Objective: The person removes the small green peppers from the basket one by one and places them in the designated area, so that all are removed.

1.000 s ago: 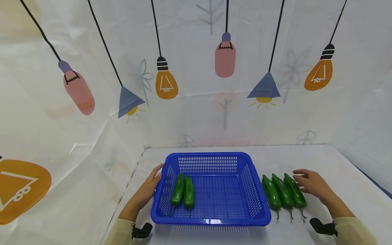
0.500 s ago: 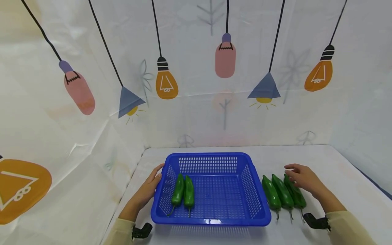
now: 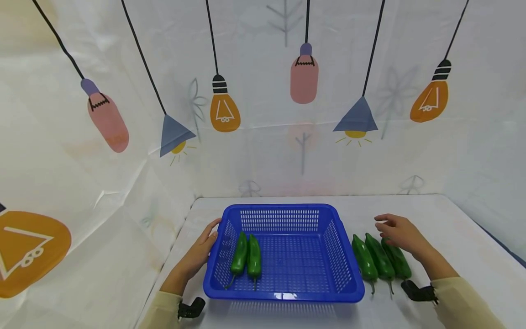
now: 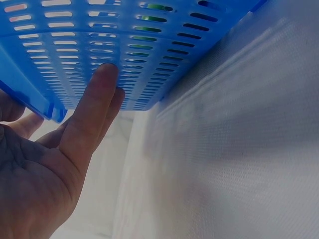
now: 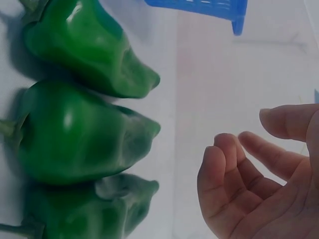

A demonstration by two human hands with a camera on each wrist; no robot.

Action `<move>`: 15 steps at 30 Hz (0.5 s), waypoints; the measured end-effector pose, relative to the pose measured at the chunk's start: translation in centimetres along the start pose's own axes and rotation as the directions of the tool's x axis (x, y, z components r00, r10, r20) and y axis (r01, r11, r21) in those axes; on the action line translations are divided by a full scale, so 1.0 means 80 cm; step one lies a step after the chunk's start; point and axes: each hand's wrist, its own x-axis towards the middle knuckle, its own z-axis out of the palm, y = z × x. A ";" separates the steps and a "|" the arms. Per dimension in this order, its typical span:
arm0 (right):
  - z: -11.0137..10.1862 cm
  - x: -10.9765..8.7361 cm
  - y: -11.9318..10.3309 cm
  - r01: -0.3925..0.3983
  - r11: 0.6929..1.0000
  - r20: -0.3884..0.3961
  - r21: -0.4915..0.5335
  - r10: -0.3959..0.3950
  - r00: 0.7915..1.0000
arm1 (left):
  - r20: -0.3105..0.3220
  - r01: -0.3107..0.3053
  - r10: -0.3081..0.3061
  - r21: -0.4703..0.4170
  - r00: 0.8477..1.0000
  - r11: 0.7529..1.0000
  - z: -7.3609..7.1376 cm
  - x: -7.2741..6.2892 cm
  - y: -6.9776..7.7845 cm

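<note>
A blue plastic basket (image 3: 320,297) with slotted walls stands on the white table. My left hand (image 3: 196,253) holds its left side; in the left wrist view, straight fingers lie against the outer wall while the thumb side meets the rim. Two green peppers (image 3: 254,258) lie side by side inside, near the left wall. Right of the basket, three more green peppers (image 3: 365,259) rest in a row, stems toward me. Above the far tips of this row hovers my right hand (image 3: 400,234), fingers relaxed, holding nothing. In the right wrist view, a gap separates it from the peppers (image 5: 89,132).
The white table (image 3: 448,228) reaches back to a pale cloth wall (image 3: 263,160) printed with hanging lamps. Another cloth side (image 3: 102,256) runs along the left. A black device (image 3: 417,291) is strapped at the right wrist, and a similar one (image 3: 191,308) at the left.
My right hand has moved left and away from me, from beside the rightmost pepper to above the row's far tips. The left hand, basket and peppers have stayed in place.
</note>
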 end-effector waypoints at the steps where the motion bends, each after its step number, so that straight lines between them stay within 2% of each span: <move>1: 0.001 0.000 -0.002 -0.005 1.000 -0.001 0.003 0.005 1.000 | 0.000 0.001 -0.001 -0.001 1.000 1.000 0.000 0.000 0.000; 15: 0.010 0.004 -0.026 0.029 0.999 -0.019 -0.022 -0.030 0.999 | -0.016 0.000 0.000 0.022 1.000 1.000 0.002 -0.003 0.004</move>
